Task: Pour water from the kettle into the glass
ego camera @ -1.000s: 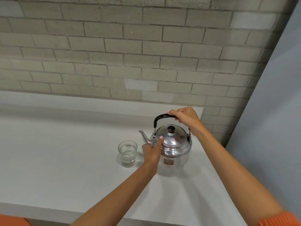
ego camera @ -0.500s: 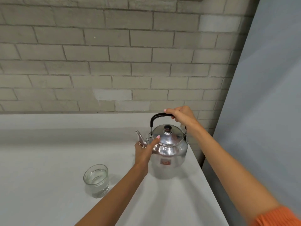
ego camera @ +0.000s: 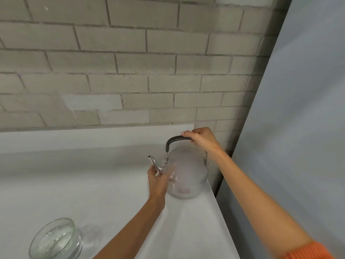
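A steel kettle [ego camera: 186, 176] with a black handle stands near the right edge of the white counter [ego camera: 93, 184]; its body is blurred by motion. My right hand [ego camera: 201, 139] is closed around the handle at the top. My left hand [ego camera: 157, 182] rests against the kettle's left side, just under the spout, fingers against the metal. The clear glass [ego camera: 56, 240], with water in it, sits at the lower left of the view, well away from the kettle.
A grey brick wall [ego camera: 130, 71] rises behind the counter. A plain grey-blue panel [ego camera: 298, 128] stands at the right, just past the counter's right edge, where the kettle sits close to the drop.
The view has swung right and closer, so the glass slid to the lower left. My left hand dropped from the lid area to the kettle's side under the spout. The kettle looks blurred.
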